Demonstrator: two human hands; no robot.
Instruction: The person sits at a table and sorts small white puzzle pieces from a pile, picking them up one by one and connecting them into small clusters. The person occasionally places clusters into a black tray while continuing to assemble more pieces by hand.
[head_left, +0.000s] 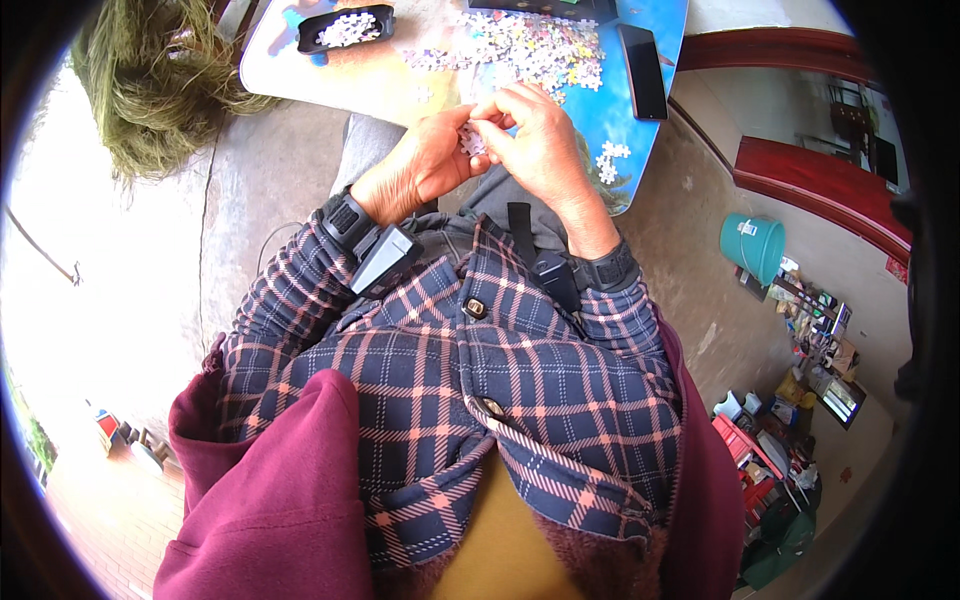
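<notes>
Over the near edge of the table, my two hands are close together. Several light jigsaw puzzle pieces show between them. My left hand is curled, palm partly up, with the pieces resting against its fingers. From the right, my right hand pinches at the same pieces with thumb and forefinger; whether they are joined is too small to tell. Beyond the hands, a wide spread of loose puzzle pieces covers the table. A small group of pale pieces lies to the right of my right hand.
The table has a blue and sandy printed top. A black tray holding pieces stands at its far left, and a dark phone lies near the right edge. Dry grass-like strands hang at left. A teal bucket is at right.
</notes>
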